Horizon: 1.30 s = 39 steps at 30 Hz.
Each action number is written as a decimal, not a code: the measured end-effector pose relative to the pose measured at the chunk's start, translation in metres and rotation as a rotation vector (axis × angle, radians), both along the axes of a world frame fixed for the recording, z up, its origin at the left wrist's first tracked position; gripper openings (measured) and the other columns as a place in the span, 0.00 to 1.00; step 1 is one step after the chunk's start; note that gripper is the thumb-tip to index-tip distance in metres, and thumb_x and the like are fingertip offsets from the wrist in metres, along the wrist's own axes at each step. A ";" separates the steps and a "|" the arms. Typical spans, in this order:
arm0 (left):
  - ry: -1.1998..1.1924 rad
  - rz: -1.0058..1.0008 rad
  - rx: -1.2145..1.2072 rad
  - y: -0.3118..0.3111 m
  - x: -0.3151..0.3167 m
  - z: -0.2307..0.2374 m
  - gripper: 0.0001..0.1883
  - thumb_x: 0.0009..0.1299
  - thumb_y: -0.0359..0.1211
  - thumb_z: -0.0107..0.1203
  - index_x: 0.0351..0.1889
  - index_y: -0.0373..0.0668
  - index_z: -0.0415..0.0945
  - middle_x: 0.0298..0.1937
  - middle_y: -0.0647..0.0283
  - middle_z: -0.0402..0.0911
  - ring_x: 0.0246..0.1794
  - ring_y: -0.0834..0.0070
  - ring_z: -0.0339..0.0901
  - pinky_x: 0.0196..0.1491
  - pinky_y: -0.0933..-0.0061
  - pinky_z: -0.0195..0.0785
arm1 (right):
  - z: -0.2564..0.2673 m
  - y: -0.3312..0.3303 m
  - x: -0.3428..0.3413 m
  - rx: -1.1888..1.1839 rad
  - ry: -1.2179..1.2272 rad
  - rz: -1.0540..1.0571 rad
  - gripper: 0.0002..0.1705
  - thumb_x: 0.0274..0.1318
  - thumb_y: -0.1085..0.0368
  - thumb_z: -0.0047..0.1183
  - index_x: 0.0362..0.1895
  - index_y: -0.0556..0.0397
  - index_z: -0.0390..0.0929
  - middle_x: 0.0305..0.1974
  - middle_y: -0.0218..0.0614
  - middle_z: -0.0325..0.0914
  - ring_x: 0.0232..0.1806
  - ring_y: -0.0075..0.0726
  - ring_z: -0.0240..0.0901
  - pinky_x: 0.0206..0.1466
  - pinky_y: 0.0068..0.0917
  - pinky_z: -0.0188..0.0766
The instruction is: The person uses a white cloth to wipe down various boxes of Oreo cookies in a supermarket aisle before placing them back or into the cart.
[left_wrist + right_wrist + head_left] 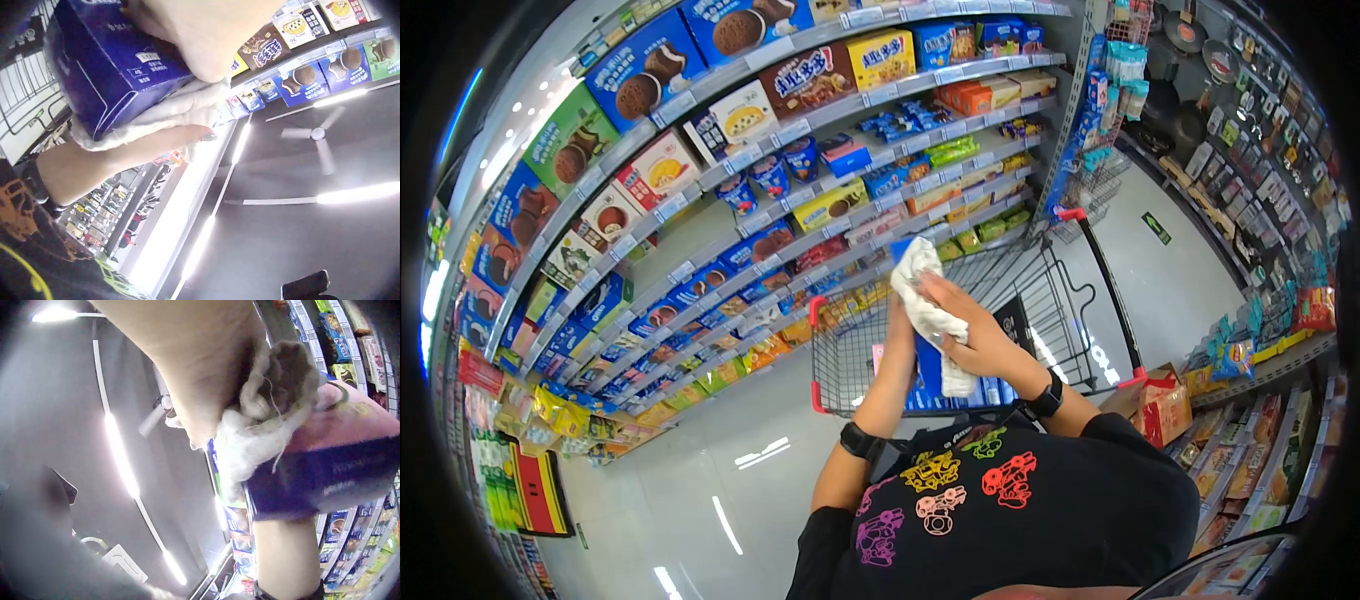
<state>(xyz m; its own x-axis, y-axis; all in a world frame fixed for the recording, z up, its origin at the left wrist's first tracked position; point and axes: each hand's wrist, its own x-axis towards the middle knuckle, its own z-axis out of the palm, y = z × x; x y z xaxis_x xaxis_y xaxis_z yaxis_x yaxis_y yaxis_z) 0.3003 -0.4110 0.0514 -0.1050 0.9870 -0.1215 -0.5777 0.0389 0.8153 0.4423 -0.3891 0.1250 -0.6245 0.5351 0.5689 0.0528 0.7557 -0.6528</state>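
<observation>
A blue box (928,368) with a pink printed face is held up in front of the chest, over the shopping cart. My left hand (899,325) grips it from the left side; in the left wrist view that hand (197,37) reaches over the box (112,69). My right hand (963,318) holds a crumpled white cloth (918,272) against the box's near side, thumb and fingers bent over it. Loose threads hang from the cloth (250,447) in the right wrist view. Much of the left hand is hidden behind box and cloth.
The wire shopping cart (840,350), with red corner caps, stands right ahead, with blue packages at its near end. Shelves of boxed cookies (765,88) line the left and front. Pans (1185,125) hang at far right, and a snack shelf (1260,440) is at the right.
</observation>
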 end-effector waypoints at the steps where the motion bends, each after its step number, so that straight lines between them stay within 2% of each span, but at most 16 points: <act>1: -0.032 0.040 0.013 0.001 -0.003 -0.002 0.30 0.68 0.45 0.39 0.64 0.43 0.45 0.59 0.58 0.58 0.58 0.70 0.59 0.57 0.73 0.54 | -0.002 -0.002 -0.001 -0.017 -0.016 0.004 0.34 0.45 0.68 0.46 0.60 0.57 0.54 0.59 0.48 0.57 0.63 0.53 0.48 0.63 0.38 0.46; 4: 0.016 0.229 -0.074 -0.009 -0.001 0.032 0.33 0.67 0.45 0.41 0.64 0.44 0.39 0.58 0.55 0.60 0.56 0.66 0.63 0.54 0.68 0.59 | -0.007 -0.006 0.001 -0.039 -0.079 0.029 0.35 0.45 0.68 0.49 0.60 0.57 0.54 0.60 0.51 0.53 0.63 0.52 0.49 0.62 0.37 0.48; 6: -0.076 0.200 -0.014 0.003 -0.014 0.008 0.35 0.67 0.45 0.41 0.65 0.43 0.36 0.58 0.52 0.59 0.55 0.63 0.63 0.54 0.66 0.60 | 0.002 -0.009 0.004 -0.077 -0.086 0.087 0.31 0.45 0.69 0.49 0.58 0.55 0.59 0.58 0.49 0.58 0.62 0.51 0.50 0.62 0.37 0.51; 9: -0.262 0.180 0.053 0.017 -0.033 -0.011 0.25 0.67 0.45 0.39 0.58 0.43 0.51 0.52 0.57 0.66 0.49 0.67 0.68 0.49 0.67 0.64 | 0.009 -0.015 0.005 -0.116 -0.127 0.170 0.28 0.44 0.70 0.49 0.55 0.52 0.64 0.56 0.40 0.63 0.63 0.50 0.50 0.61 0.39 0.52; 12: -0.377 0.141 -0.039 0.012 -0.040 0.005 0.22 0.68 0.50 0.33 0.46 0.43 0.64 0.45 0.60 0.72 0.44 0.68 0.71 0.46 0.67 0.65 | -0.007 -0.009 0.007 0.149 -0.083 0.251 0.29 0.42 0.69 0.51 0.54 0.51 0.65 0.55 0.40 0.63 0.63 0.50 0.50 0.61 0.42 0.53; 15: -0.399 0.268 -0.037 0.004 -0.033 0.035 0.28 0.65 0.56 0.30 0.46 0.44 0.66 0.46 0.59 0.72 0.47 0.65 0.70 0.51 0.66 0.61 | -0.008 -0.020 0.001 0.278 -0.102 0.060 0.32 0.41 0.65 0.54 0.56 0.51 0.63 0.57 0.42 0.60 0.63 0.49 0.49 0.61 0.43 0.52; 20: -0.585 0.176 -0.125 0.003 -0.035 0.018 0.32 0.63 0.58 0.27 0.49 0.44 0.65 0.49 0.58 0.71 0.51 0.60 0.67 0.55 0.61 0.57 | -0.024 -0.022 0.002 0.515 -0.281 -0.104 0.37 0.40 0.59 0.56 0.57 0.53 0.60 0.59 0.43 0.57 0.63 0.53 0.47 0.63 0.46 0.45; 23: -0.616 0.272 -0.195 -0.001 -0.022 0.038 0.31 0.63 0.58 0.27 0.49 0.46 0.66 0.49 0.58 0.71 0.51 0.61 0.67 0.56 0.59 0.56 | -0.027 -0.018 0.010 0.447 -0.262 -0.124 0.36 0.40 0.62 0.55 0.58 0.53 0.59 0.60 0.45 0.55 0.64 0.53 0.45 0.64 0.46 0.42; 24: -0.654 0.267 -0.196 -0.004 -0.020 0.042 0.32 0.61 0.58 0.29 0.55 0.46 0.63 0.55 0.57 0.67 0.55 0.58 0.64 0.59 0.55 0.52 | -0.030 -0.016 0.013 0.405 -0.238 -0.125 0.36 0.40 0.63 0.54 0.58 0.53 0.58 0.60 0.45 0.54 0.64 0.53 0.45 0.64 0.47 0.42; 26: -0.657 0.257 -0.099 -0.002 -0.023 0.041 0.32 0.60 0.59 0.32 0.54 0.47 0.63 0.53 0.57 0.68 0.54 0.57 0.64 0.59 0.54 0.53 | -0.034 -0.011 0.020 0.323 -0.191 -0.122 0.36 0.41 0.65 0.52 0.59 0.53 0.57 0.61 0.47 0.52 0.64 0.53 0.44 0.64 0.47 0.42; 29: -0.665 0.263 0.004 -0.007 -0.016 0.045 0.31 0.61 0.59 0.35 0.52 0.46 0.63 0.51 0.56 0.69 0.52 0.59 0.66 0.57 0.59 0.56 | -0.033 -0.012 0.023 0.041 -0.060 -0.045 0.35 0.43 0.70 0.47 0.60 0.58 0.54 0.62 0.49 0.49 0.65 0.52 0.43 0.65 0.42 0.41; 32: -0.472 0.250 0.083 -0.003 -0.012 0.035 0.30 0.62 0.56 0.38 0.52 0.43 0.63 0.49 0.56 0.70 0.48 0.64 0.69 0.53 0.65 0.62 | -0.035 -0.006 0.027 -0.235 0.003 0.140 0.30 0.52 0.68 0.38 0.61 0.60 0.50 0.64 0.48 0.46 0.66 0.47 0.41 0.65 0.34 0.39; 33: -0.496 0.261 0.082 -0.005 0.004 0.059 0.25 0.65 0.52 0.37 0.46 0.41 0.66 0.39 0.61 0.73 0.40 0.71 0.72 0.44 0.71 0.67 | -0.029 -0.006 0.028 -0.308 -0.038 0.203 0.29 0.54 0.67 0.36 0.62 0.60 0.50 0.64 0.47 0.45 0.67 0.46 0.40 0.66 0.34 0.39; 34: -0.456 -0.140 0.331 -0.003 -0.017 0.026 0.26 0.65 0.52 0.36 0.47 0.40 0.66 0.37 0.62 0.75 0.36 0.74 0.74 0.41 0.74 0.69 | -0.025 -0.005 0.029 -0.382 -0.080 0.266 0.29 0.56 0.66 0.35 0.62 0.59 0.49 0.65 0.47 0.44 0.67 0.45 0.40 0.66 0.33 0.39; 36: -0.330 0.106 0.007 -0.014 0.012 0.044 0.27 0.65 0.51 0.36 0.51 0.38 0.64 0.46 0.58 0.73 0.44 0.69 0.72 0.50 0.69 0.64 | -0.032 -0.004 0.029 -0.408 -0.066 0.258 0.29 0.58 0.65 0.34 0.63 0.60 0.46 0.66 0.46 0.41 0.68 0.42 0.37 0.66 0.31 0.36; 39: -0.287 0.002 -0.021 -0.018 0.024 0.031 0.29 0.66 0.52 0.35 0.55 0.39 0.62 0.50 0.57 0.71 0.47 0.69 0.71 0.52 0.69 0.63 | -0.033 -0.002 0.027 -0.409 -0.015 0.211 0.30 0.59 0.65 0.33 0.63 0.61 0.43 0.66 0.44 0.40 0.68 0.38 0.35 0.66 0.28 0.34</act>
<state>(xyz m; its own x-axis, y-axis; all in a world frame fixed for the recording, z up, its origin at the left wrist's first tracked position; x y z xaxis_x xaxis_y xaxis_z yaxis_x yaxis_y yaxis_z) 0.3247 -0.4291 0.0826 -0.0652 0.9837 -0.1673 -0.7851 0.0529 0.6171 0.4693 -0.3915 0.0916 -0.7506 0.5740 0.3274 -0.0627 0.4313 -0.9000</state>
